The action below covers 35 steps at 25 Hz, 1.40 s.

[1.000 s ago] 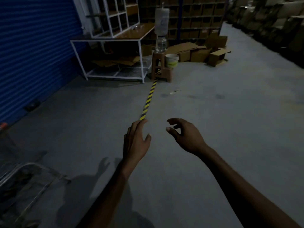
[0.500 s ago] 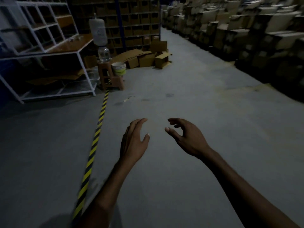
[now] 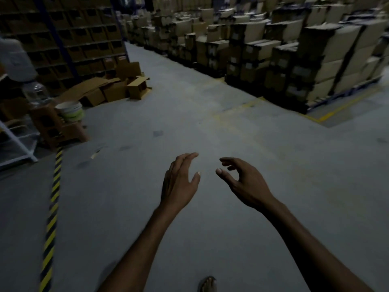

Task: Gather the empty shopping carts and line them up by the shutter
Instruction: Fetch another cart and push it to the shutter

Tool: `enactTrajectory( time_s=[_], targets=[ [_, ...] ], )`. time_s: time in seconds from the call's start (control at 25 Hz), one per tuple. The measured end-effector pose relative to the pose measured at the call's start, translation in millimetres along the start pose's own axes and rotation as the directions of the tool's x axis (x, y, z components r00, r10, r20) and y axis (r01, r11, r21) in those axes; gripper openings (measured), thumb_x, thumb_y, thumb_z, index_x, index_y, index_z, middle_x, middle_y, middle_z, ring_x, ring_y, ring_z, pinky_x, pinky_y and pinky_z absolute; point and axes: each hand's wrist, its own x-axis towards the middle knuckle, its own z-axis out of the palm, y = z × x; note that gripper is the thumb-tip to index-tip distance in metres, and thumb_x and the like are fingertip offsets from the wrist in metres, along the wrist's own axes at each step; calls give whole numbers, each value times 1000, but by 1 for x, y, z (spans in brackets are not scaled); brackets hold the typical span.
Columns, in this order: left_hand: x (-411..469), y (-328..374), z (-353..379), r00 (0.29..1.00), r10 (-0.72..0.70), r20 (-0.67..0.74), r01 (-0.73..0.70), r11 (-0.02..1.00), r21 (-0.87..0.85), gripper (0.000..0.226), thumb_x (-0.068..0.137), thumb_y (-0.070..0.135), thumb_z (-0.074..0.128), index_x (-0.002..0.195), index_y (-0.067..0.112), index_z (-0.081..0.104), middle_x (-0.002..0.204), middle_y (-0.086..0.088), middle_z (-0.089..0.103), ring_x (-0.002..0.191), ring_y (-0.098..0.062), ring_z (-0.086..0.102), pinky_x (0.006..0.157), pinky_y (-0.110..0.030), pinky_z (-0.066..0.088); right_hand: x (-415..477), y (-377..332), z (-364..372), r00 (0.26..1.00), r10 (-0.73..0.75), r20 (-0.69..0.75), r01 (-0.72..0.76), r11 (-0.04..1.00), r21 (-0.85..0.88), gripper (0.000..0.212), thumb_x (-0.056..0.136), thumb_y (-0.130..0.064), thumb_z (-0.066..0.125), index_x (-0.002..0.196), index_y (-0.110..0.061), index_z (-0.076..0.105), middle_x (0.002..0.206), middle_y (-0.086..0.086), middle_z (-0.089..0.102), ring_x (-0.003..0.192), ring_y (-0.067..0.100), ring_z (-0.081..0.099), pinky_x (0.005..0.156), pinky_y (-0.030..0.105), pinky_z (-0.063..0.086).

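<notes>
Warehouse aisle.
Stacked brown cardboard cartons [image 3: 315, 60] right; tall metal shelving rack [image 3: 73, 39] left, loose cardboard boxes [image 3: 117, 89] before it; yellow-black striped tape [image 3: 51, 218] on floor [image 3: 189, 114], near left.

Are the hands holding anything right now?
No, nothing is held. The left hand and the right hand are both empty, fingers loose, out in the air above the floor. No cart is in view.

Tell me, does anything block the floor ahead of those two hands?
Nothing visible does: the left hand and right hand hang empty over bare floor. Loose boxes lie left, stacked cartons right. No cart shows.
</notes>
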Motion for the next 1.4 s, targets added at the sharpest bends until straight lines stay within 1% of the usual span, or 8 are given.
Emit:
enactTrajectory(
  time_s=[0.2, 0.44, 0.64, 0.8, 1.0, 1.2, 1.4],
  targets=[
    [90, 3, 48, 992, 108, 73, -105, 994, -36, 56, 96, 32, 63, 147, 41, 41, 150, 15, 41, 134, -12, 43, 106, -39, 44, 62, 37, -17, 992, 74, -98, -77, 996, -35, 53, 95, -71, 50, 136, -37, 57, 127, -17, 64, 107, -3, 59, 89, 28, 50],
    [184, 13, 82, 974, 204, 97, -197, 978, -70, 56, 96, 32, 63, 147, 40, 41, 150, 13, 42, 135, -12, 42, 105, -37, 38, 129, 59, -36, 972, 123, -202, -139, 988, -67, 52, 96, -69, 52, 135, -36, 58, 128, -17, 65, 106, -3, 59, 87, 27, 49],
    [223, 16, 113, 954, 264, 139, -247, 960, -132, 57, 96, 31, 63, 147, 40, 41, 150, 13, 42, 134, -11, 43, 105, -40, 44, 150, 82, -52, 945, 164, -282, -189, 980, -65, 48, 96, -64, 56, 134, -34, 59, 125, -16, 66, 105, -2, 60, 82, 23, 45],
    [237, 31, 143, 934, 306, 183, -274, 944, -183, 58, 95, 30, 64, 147, 41, 41, 150, 14, 42, 135, -11, 43, 105, -40, 45, 146, 109, -64, 920, 225, -322, -260, 963, -72, 48, 95, -65, 55, 134, -36, 59, 125, -18, 65, 105, -4, 59, 81, 20, 43],
    [252, 76, 190, 888, 395, 234, -338, 907, -250, 59, 95, 30, 64, 147, 42, 39, 150, 15, 40, 134, -10, 43, 103, -39, 47, 130, 150, -98, 876, 302, -377, -354, 932, -76, 50, 96, -67, 52, 136, -37, 57, 126, -19, 63, 107, -4, 58, 83, 25, 46],
    [269, 140, 248, 853, 464, 238, -392, 871, -296, 61, 94, 29, 65, 148, 41, 39, 151, 14, 41, 135, -12, 45, 102, -40, 47, 122, 208, -148, 834, 334, -440, -405, 911, -77, 51, 95, -68, 52, 135, -36, 58, 125, -19, 64, 106, -3, 60, 85, 28, 50],
    [296, 213, 311, 834, 503, 227, -425, 848, -317, 62, 93, 28, 66, 148, 40, 39, 150, 14, 41, 134, -12, 44, 103, -41, 47, 123, 276, -214, 812, 336, -477, -423, 902, -84, 50, 95, -67, 54, 134, -36, 59, 124, -20, 64, 106, -4, 60, 84, 25, 47]
  ],
)
